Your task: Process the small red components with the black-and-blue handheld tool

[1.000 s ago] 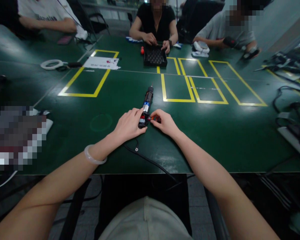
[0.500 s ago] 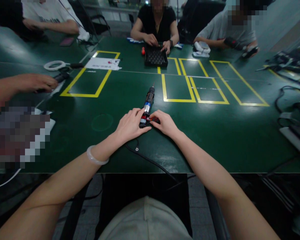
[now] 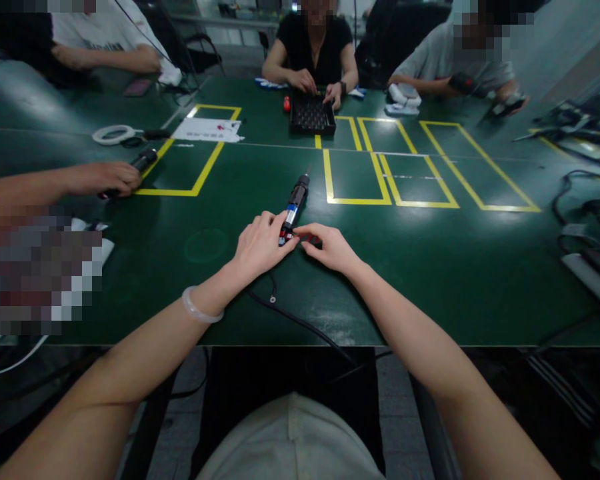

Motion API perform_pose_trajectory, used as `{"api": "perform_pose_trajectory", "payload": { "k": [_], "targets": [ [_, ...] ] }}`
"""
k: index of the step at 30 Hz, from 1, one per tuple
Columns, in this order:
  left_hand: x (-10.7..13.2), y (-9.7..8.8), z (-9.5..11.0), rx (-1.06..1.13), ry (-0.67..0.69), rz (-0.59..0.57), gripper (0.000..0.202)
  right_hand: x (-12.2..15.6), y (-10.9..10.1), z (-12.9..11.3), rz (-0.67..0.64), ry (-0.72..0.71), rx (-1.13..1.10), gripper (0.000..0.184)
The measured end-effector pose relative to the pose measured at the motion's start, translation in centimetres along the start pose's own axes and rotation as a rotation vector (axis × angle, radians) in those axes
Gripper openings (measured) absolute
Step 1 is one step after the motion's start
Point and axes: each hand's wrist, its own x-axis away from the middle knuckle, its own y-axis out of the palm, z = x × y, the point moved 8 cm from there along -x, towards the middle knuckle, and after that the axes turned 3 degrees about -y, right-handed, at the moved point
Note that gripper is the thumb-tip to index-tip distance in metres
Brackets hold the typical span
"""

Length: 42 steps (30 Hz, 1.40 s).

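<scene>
Dark cylindrical tool [image 3: 298, 195] on green table [image 3: 480, 267], left hand [image 3: 260, 243] curled over near end. Right hand [image 3: 333, 247] half-closed around reddish piece [image 3: 310, 238]; grip unclear. Seemingly fine two-handed work; next move likely calls for steady left hold.

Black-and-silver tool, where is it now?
Head view, centre: the tool points forward, its near end between the left hand and the right hand.

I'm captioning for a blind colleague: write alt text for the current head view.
The person's left hand has its grip on a dark cylindrical tool on a green table, the right hand close beside its near end. Across the table, a co-worker is busy at a black tray.
</scene>
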Motion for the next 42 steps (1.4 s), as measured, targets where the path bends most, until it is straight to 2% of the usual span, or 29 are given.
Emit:
{"api": "perform_pose_trajectory", "payload": {
  "k": [2, 7, 11, 14, 20, 28, 32, 36, 42],
  "targets": [
    [0.0, -0.1, 0.0, -0.016, 0.012, 0.003, 0.062, 0.0, 0.1, 0.2, 0.003, 0.016, -0.036, 0.037],
    [-0.3, -0.3, -0.5, -0.069, 0.007, 0.026, 0.059, 0.2, -0.1, 0.8, 0.032, 0.036, -0.025, 0.027],
    [-1.4, -0.3, -2.7, -0.051, -0.057, 0.042, 0.062, 0.2, -0.2, 1.5, 0.033, 0.055, -0.006, 0.021],
    [-2.5, -0.3, -5.7, -0.035, -0.132, 0.047, 0.065, 0.2, -0.2, 1.6, 0.03, 0.051, 0.008, 0.018],
    [-4.4, -0.8, -13.3, -0.044, -0.347, 0.039, 0.07, 0.2, -0.2, 1.5, 0.028, 0.047, 0.03, 0.018],
    [-5.0, -1.2, -22.5, 0.022, -0.571, 0.033, 0.073, 0.2, 0.0, 1.8, 0.017, 0.061, 0.059, 0.017],
    [-5.2, -1.0, -26.2, 0.087, -0.653, 0.056, 0.072, 0.1, -0.1, 1.6, 0.01, 0.06, 0.063, 0.016],
    [-5.2, -0.8, -28.0, 0.057, -0.676, 0.14, 0.068, 0.1, -0.1, 1.5, 0.0, 0.064, 0.064, 0.016],
    [-5.4, -0.1, -28.1, 0.031, -0.548, 0.271, 0.064, 0.2, -0.1, 1.4, -0.013, 0.066, 0.066, 0.016]
  ]
}}
